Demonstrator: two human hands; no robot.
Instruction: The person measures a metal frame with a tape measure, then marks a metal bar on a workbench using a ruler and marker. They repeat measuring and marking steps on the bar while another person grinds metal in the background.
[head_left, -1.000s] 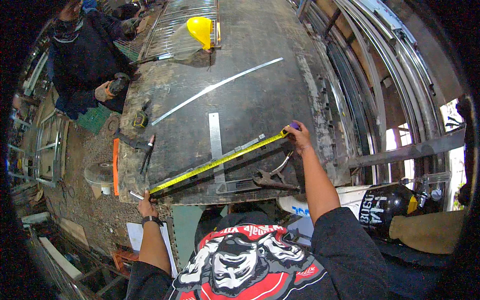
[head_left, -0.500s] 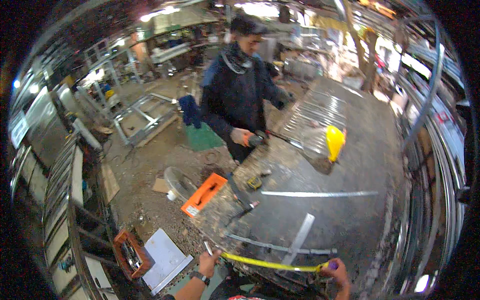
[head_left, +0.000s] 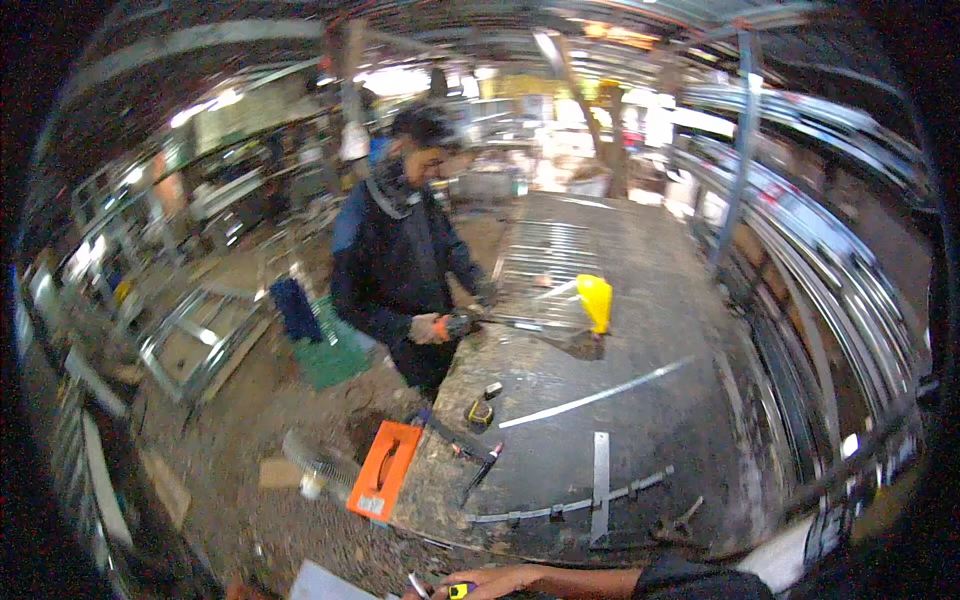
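Observation:
At the lower edge, my right hand [head_left: 500, 580] reaches across from the right with a dark sleeve behind it. Its fingers close round a yellow and black tape measure [head_left: 461, 590], only partly in view. Just left of it, my left hand [head_left: 409, 595] is nearly cut off by the picture's edge, and a white marker [head_left: 417, 584] sticks up from its fingers. Beyond my hands, a notched metal strip [head_left: 570, 508] and a short flat metal bar [head_left: 600, 480] lie crossed on the dark worktable [head_left: 660, 430].
Across the table's left side a co-worker [head_left: 400, 250] holds an orange and black power tool [head_left: 455, 326]. On the table lie a long metal strip [head_left: 590, 395], a second tape measure [head_left: 479, 412], a yellow object [head_left: 594, 300] and an orange case [head_left: 384, 470]. Metal profiles [head_left: 810, 350] line the right.
The yellow tape blade stretched between my hands is no longer seen. My right hand has moved left, beside my left hand. The view has swung to the right.

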